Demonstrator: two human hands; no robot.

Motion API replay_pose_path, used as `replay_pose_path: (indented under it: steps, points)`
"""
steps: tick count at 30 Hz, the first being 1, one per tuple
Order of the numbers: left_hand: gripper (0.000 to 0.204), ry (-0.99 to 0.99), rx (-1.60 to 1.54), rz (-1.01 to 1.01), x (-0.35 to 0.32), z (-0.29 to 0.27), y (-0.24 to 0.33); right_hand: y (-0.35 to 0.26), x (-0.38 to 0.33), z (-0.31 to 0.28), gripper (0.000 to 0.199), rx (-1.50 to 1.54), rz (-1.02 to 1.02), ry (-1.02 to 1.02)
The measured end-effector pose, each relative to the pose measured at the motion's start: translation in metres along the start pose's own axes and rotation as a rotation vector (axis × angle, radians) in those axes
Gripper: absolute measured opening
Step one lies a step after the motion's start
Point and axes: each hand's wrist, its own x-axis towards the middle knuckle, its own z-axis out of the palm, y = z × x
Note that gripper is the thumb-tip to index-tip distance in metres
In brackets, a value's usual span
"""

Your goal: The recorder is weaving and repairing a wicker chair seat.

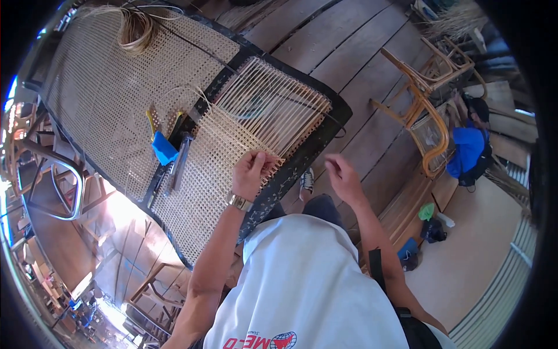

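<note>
A dark-framed panel (343, 113) of woven cane lies before me, its far section closely meshed. The nearer section has finished mesh (200, 168) on the left and bare parallel cane strands (279, 107) on the right. My left hand (249, 174), with a metal watch at the wrist, pinches what looks like a cane strand at the mesh's near edge. Off the panel's right side, my right hand (344, 179) is raised with curled fingers, thumb close to the forefinger. Whatever it may hold is too fine to make out.
On the panel rest a yellow-handled tool (153, 119), a blue cloth (165, 150), a long metal tool (179, 161) and a coil of loose cane (136, 35). A rattan chair frame (427, 125) and a person in blue (469, 145) are to the right. Chair frames (55, 180) crowd the left.
</note>
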Motion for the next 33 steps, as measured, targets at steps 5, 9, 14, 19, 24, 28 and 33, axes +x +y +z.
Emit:
replay_pose_path:
  steps: [5,9,14,19,24,28,33]
  points:
    - [0.023,-0.064,0.141,-0.129,0.041,-0.004,0.009,-0.059,0.055,0.017,0.017,-0.048,-0.084,-0.097]
    - [0.010,-0.182,0.174,0.204,0.034,-0.014,-0.007,-0.071,0.059,0.047,0.014,0.077,-0.177,-0.143]
    - [0.012,-0.298,0.031,0.209,-0.074,-0.030,0.024,-0.096,0.093,0.081,0.014,0.270,0.052,-0.254]
    - [0.017,-0.242,-0.099,0.264,-0.173,-0.077,0.040,-0.183,0.157,0.213,0.037,-0.261,-0.632,-0.641]
    - [0.009,-0.017,-0.370,0.381,-0.233,-0.131,0.067,-0.215,0.175,0.353,0.055,-0.664,-1.131,-0.892]
    - [0.010,0.351,-0.382,0.402,-0.235,-0.153,0.078,-0.223,0.192,0.375,0.042,-0.506,-1.054,-0.887]
    - [0.021,0.531,-0.348,0.401,-0.172,-0.188,0.086,-0.247,0.194,0.199,0.045,-0.262,-0.283,-0.914]
